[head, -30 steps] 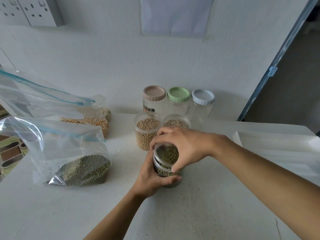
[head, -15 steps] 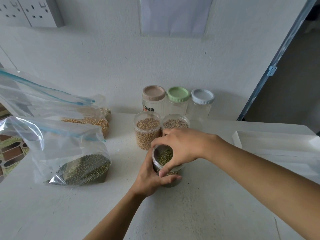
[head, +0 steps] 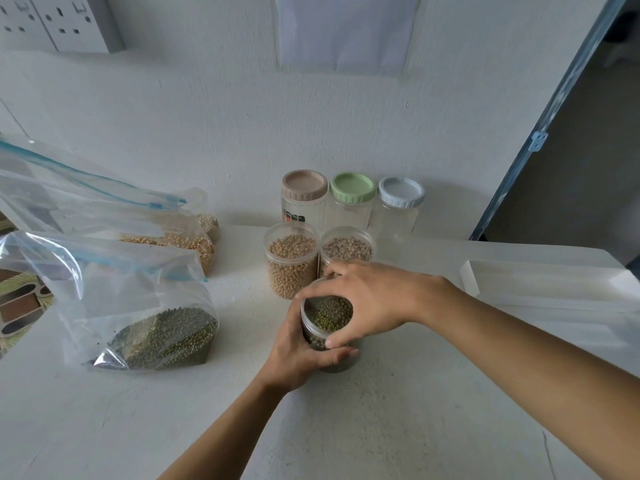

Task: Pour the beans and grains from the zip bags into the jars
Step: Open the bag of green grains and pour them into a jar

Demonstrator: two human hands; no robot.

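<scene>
Your right hand (head: 369, 303) has turned atop the jar (head: 330, 315), fingers (head: 322, 288) curled round its rim; left hand (head: 298, 356) grips it from seven o'clock.

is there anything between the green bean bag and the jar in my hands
No object lies on the table between the green bean bag and the jar. But the right hand arches over the jar's mouth, fingers on its rim, and the left hand grips its side.
</scene>
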